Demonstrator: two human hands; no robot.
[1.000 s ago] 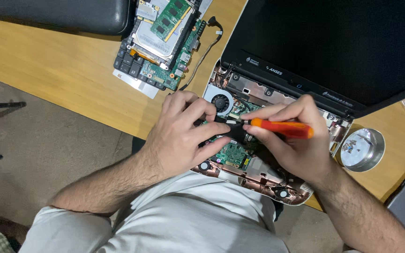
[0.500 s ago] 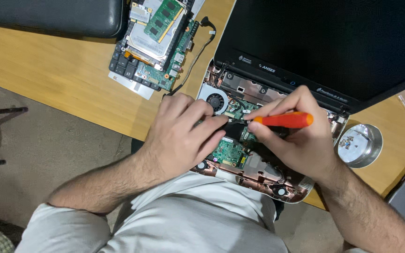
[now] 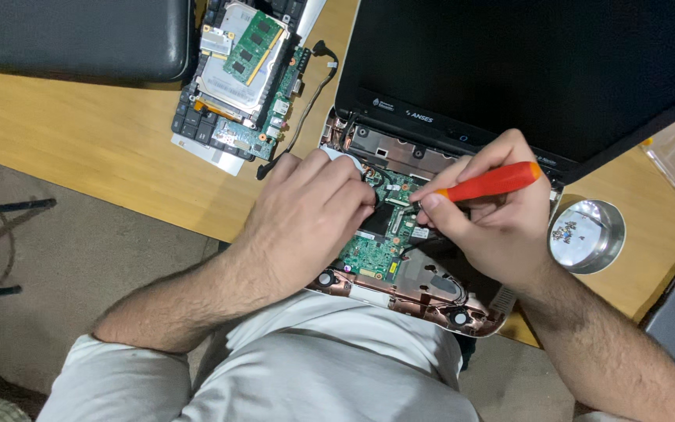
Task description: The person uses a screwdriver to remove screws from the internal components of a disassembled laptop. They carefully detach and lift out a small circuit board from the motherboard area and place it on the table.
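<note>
An opened laptop base (image 3: pixel 400 295) lies at the table's near edge, its green circuit board (image 3: pixel 375 252) exposed and its dark screen (image 3: pixel 509 62) tilted back. My left hand (image 3: pixel 306 215) rests on the board's left side, fingers curled over the fan area and touching the board. My right hand (image 3: pixel 498 223) grips a screwdriver with a red-orange handle (image 3: pixel 492 181), its tip pointing left at the board's upper middle, close to my left fingertips.
A second green board with a silver drive and a memory stick (image 3: pixel 244 70) lies on the wooden table (image 3: pixel 80 148) at the back. A black case (image 3: pixel 72 35) sits far left. A round metal dish with small screws (image 3: pixel 586 234) stands to the right.
The view has shifted, so the laptop and hands sit lower and more central. My right hand has tilted the screwdriver handle upward. My left hand stays on the board.
</note>
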